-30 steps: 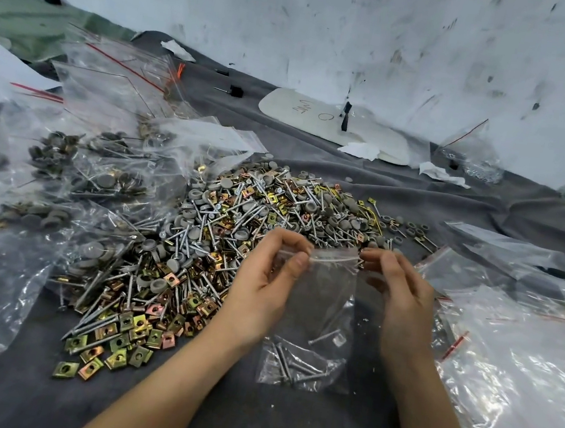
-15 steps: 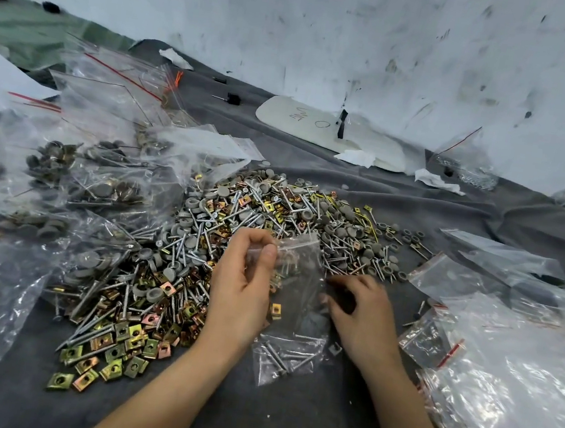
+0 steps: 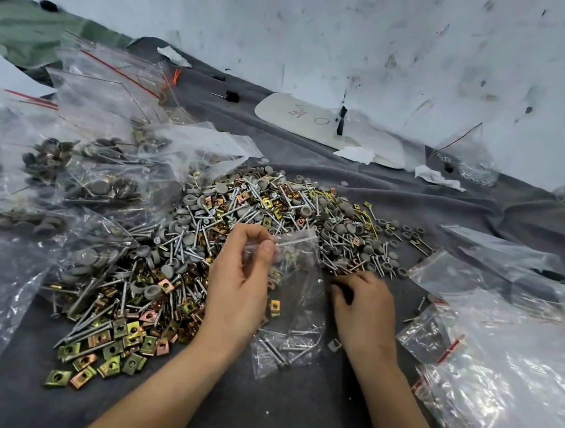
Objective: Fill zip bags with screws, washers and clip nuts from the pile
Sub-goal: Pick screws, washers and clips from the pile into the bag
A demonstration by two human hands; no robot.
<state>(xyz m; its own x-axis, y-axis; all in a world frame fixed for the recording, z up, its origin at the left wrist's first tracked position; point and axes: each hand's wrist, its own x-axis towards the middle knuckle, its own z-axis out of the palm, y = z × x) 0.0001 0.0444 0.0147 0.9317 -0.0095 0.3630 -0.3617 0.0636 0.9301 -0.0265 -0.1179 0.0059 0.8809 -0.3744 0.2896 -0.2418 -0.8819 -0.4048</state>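
My left hand [image 3: 239,280] pinches the top edge of the zip bag [image 3: 300,281] between thumb and forefinger, pressed together on the plastic; the other fingers curl loosely behind. The bag hangs slack from that pinch towards six o'clock, its bottom lying on the grey cloth [image 3: 282,413] between my two wrists. My right hand [image 3: 365,312] lies knuckles up at three o'clock of the bag. Its fingers are bent down, with the tips at the near edge of the pile [image 3: 237,214]. They are hidden underneath, so I cannot tell whether they pinch anything.

The pile spreads from nine o'clock round to one o'clock of my hands, and my left hand covers part of it. Filled bags [image 3: 96,187] crowd the nine to ten o'clock side. Empty bags [image 3: 508,354] are heaped at three to four o'clock. A white card [image 3: 304,122] lies at twelve o'clock, against the wall [image 3: 337,22].

I count two hands and one bag in them. Through its plastic I see one clip nut [image 3: 274,305] and a handful of screws [image 3: 287,348] at the bottom, too crossed to number. The pile is past counting.
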